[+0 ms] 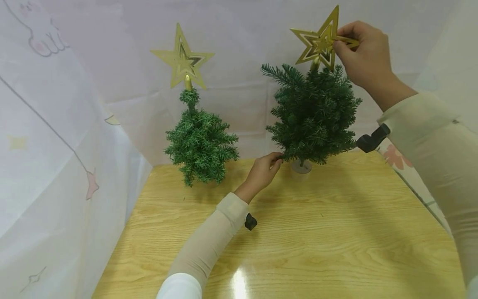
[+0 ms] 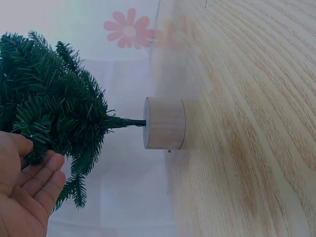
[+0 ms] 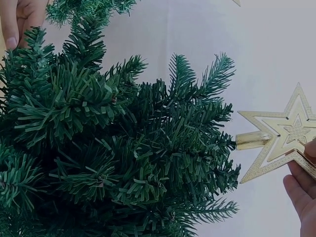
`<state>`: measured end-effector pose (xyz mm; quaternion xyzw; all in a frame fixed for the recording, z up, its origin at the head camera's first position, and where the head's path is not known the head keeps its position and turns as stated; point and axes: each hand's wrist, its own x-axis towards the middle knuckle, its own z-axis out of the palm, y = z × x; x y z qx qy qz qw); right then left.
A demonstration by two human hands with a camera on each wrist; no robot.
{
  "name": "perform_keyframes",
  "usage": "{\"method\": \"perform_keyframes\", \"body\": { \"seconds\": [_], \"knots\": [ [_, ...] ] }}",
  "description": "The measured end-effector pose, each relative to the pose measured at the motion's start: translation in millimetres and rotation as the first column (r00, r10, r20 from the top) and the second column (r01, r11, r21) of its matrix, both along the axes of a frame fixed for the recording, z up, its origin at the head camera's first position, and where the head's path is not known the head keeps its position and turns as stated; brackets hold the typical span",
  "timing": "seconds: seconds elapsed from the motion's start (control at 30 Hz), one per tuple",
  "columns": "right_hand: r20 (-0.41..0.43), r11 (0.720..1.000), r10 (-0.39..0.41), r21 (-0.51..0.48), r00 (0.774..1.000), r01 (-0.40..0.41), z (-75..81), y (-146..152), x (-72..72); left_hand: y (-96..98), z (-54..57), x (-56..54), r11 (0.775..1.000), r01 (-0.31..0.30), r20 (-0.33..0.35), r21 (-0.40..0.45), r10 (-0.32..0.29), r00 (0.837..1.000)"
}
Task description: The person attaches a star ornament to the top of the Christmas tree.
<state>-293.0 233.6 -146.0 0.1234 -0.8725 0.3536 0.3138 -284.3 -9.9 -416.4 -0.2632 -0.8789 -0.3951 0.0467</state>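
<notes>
On the right of the table stands a small artificial Christmas tree (image 1: 313, 112) on a round wooden base (image 2: 165, 123). A gold star tree topper (image 3: 284, 133) sits at its tip, its short tube right at the top branches. My right hand (image 1: 367, 52) pinches one point of that star between thumb and fingers. Low on the tree's left side, my left hand (image 1: 263, 170) pinches the end of a branch (image 2: 37, 143) between thumb and fingertips. The trunk shows bare just above the base in the left wrist view.
Left of it is a second, lighter green tree (image 1: 201, 145) with its own gold star (image 1: 183, 60). Both trees are at the back of the wooden table (image 1: 298, 241), before a pale printed cloth (image 1: 242, 112). A black wrist camera (image 1: 373, 138) hangs by the right sleeve.
</notes>
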Motion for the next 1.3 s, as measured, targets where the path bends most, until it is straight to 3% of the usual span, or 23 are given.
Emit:
{"method": "perform_keyframes", "body": {
  "seconds": [0.7, 1.3],
  "knots": [
    [0.022, 0.997, -0.02, 0.072, 1.0, 0.019, -1.9, 1.2, -4.5, -0.2, -2.1, 0.8, 1.0, -0.003, 0.006, 0.008, 0.003, 1.0],
    [0.122, 0.981, -0.038, 0.194, 0.992, 0.014, 0.3, 7.9, -5.3, 1.5, -6.1, -1.3, 1.0, -0.012, 0.022, 0.011, 0.012, 1.0]
  ]
}}
